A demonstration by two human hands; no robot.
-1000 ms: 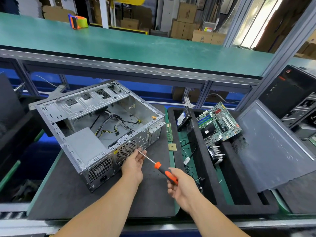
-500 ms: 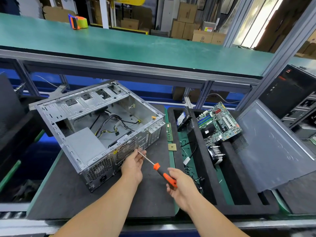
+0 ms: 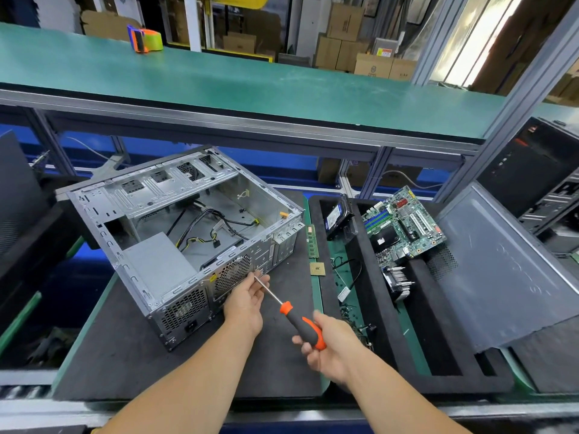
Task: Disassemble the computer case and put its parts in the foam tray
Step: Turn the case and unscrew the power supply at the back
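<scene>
Screwdriver lined up on the case's rear panel

Screwdriver with orange-and-black handle [image 3: 302, 324] runs on a slant from the right hand [image 3: 326, 349], whose fingers wrap the handle, up-left to the left hand [image 3: 247, 300], which pinches the shaft near its tip. That tip meets the rear panel of the open grey metal computer case [image 3: 175, 239] beside the fan grille — the left hand is nearer. The case lies left of the black foam tray [image 3: 369, 296], which holds the green motherboard [image 3: 404, 223].

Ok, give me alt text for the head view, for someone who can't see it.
A person's right hand grips an orange-handled screwdriver whose tip meets the rear panel of an open computer case, the left hand steadying the shaft. Right of it, a foam tray holds a motherboard.
</scene>
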